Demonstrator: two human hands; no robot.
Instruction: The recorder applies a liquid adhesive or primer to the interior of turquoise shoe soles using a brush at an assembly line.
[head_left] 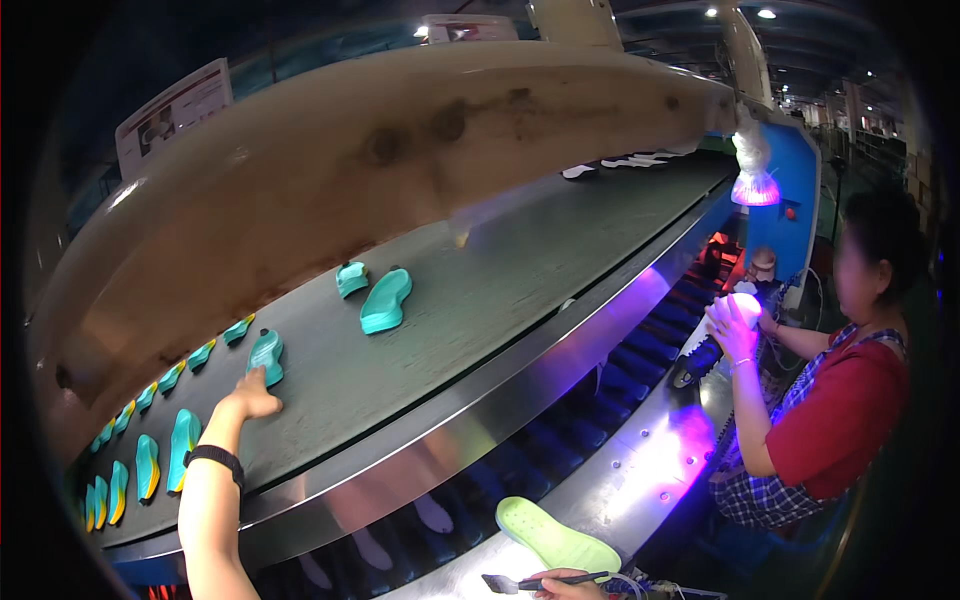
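My left hand (257, 398), with a dark band on its wrist, reaches over the conveyor belt. Its fingers are at the near end of a teal shoe sole (266, 350) and appear to grip it. Down at the lower edge, my right hand (572, 588) is closed around a dark-handled brush (510, 583) whose bristles point left. Just beyond that hand, a pale green shoe sole (553, 533) lies on the metal ledge (470, 573). Two more teal pieces, a sole (386, 302) and a smaller-looking one (351, 279), rest farther along the belt.
Several teal-and-yellow soles (148, 468) line the left of the belt (480, 290). A large curved hood (400, 130) overhangs it. Blue rollers (560, 440) run below the metal rail (430, 432). At right, a person in red (840, 420) handles a brightly lit piece under a lamp (755, 185).
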